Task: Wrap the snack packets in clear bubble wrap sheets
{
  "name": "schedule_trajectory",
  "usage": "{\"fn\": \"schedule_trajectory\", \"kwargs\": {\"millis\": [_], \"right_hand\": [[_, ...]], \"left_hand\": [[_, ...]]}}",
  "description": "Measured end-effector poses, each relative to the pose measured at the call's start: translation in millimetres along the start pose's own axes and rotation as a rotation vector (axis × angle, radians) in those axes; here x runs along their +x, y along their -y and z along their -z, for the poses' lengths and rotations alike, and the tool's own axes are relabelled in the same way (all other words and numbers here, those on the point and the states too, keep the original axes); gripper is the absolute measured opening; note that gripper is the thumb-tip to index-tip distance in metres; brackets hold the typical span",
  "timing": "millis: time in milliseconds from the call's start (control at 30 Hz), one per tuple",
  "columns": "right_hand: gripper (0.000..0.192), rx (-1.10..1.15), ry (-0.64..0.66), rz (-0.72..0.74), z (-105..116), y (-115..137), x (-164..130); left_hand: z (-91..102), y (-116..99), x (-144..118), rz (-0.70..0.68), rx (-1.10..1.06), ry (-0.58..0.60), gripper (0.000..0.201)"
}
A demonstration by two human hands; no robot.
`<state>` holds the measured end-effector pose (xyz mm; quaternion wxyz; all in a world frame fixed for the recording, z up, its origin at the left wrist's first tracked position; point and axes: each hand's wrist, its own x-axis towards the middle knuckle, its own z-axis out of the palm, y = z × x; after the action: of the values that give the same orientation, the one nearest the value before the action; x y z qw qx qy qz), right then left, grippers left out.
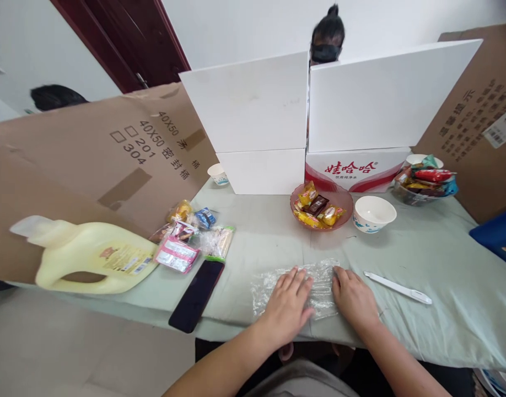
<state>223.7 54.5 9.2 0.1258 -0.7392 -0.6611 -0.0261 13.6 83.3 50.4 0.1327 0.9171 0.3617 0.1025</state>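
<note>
A crinkled piece of clear plastic (pixel 323 286) lies on the cloth-covered table near its front edge. My left hand (pixel 288 300) rests flat on top of it, fingers stretched out and slightly apart. At the plastic's right edge, my right hand (pixel 355 296) is curled, thumb and fingers closed on the film. A white box cutter (pixel 398 288) lies just right of my right hand. Beyond the hands stand a pink glass bowl (pixel 344 204) with wrapped snacks and a white paper bowl (pixel 375 214).
To the left are a black phone (pixel 196 296), a pile of packaged snacks (pixel 177 255) and a yellow detergent jug (pixel 100 256) on its side. White box panels (pixel 261 116) and cardboard (pixel 91 160) screen the table. Another snack bowl (pixel 420 193) stands back right. A person (pixel 328 33) is behind.
</note>
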Motion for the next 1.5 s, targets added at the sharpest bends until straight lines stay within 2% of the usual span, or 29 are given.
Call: {"fn": "schedule_trajectory", "kwargs": {"millis": [100,167,233,300,367,433,500,600,700,767,867,933,1000,1167,1300,1400,1500], "right_hand": [[0.032,-0.07,0.025,-0.054,7.0,-22.0,3.7],[0.033,-0.125,-0.024,-0.11,15.3,-37.0,5.1],[0.035,-0.127,-0.114,-0.104,23.8,-42.3,4.6],[0.036,-0.06,-0.152,0.032,28.0,-35.3,2.2],[0.039,0.018,-0.092,0.256,24.8,-21.7,-1.6],[0.052,0.053,-0.005,0.425,15.0,-11.5,-6.5],[0.065,0.05,0.039,0.446,3.2,-10.8,-12.4],[0.07,0.026,0.026,0.36,-7.9,-24.3,-23.3],[0.076,0.003,-0.021,0.317,-6.0,-39.3,-35.1],[0.081,-0.004,-0.037,0.321,0.6,-45.1,-41.4],[0.086,0.018,0.004,0.45,12.5,-48.9,-46.6],[0.086,0.047,0.051,0.568,18.8,-50.8,-48.5],[0.08,0.069,0.081,0.624,22.8,-53.6,-52.0],[0.046,0.146,0.094,0.595,27.9,-61.9,-74.6],[0.021,0.309,0.12,0.501,34.8,-63.1,-89.6],[0.02,0.464,0.129,0.377,39.0,-60.9,-85.8],[0.022,0.517,0.087,0.187,36.2,-56.9,-72.4]], "left_hand": [[-22.5,-2.3,-0.3,0.05,0.0,0.141,0.082],[-28.9,0.4,-1.8,0.064,-0.006,0.176,0.087],[-29.4,1.9,-0.3,0.057,-0.015,0.196,0.089],[-27.1,0.8,5.3,0.039,-0.024,0.216,0.091],[-24.8,-0.8,12.9,0.008,-0.034,0.228,0.093],[-23.0,1.4,17.8,-0.023,-0.031,0.23,0.095],[-21.1,11.5,15.9,-0.033,-0.006,0.226,0.098],[-16.0,40.9,-2.1,-0.011,0.062,0.185,0.101],[-7.4,71.6,-29.3,0.027,0.14,0.098,0.1],[-0.6,82.4,-44.9,0.018,0.174,0.03,0.101],[8.2,79.9,-58.5,-0.11,0.134,-0.007,0.092],[12.0,71.9,-61.5,-0.209,0.059,0.033,0.073],[14.2,65.3,-62.1,-0.254,-0.02,0.063,0.054],[19.3,65.3,-63.0,-0.285,-0.22,-0.015,0.009],[23.3,68.1,-61.8,-0.227,-0.356,-0.076,0.012],[21.6,68.1,-54.3,-0.108,-0.357,-0.15,0.012],[15.6,67.2,-39.3,0.033,-0.222,-0.214,0.016]]}}
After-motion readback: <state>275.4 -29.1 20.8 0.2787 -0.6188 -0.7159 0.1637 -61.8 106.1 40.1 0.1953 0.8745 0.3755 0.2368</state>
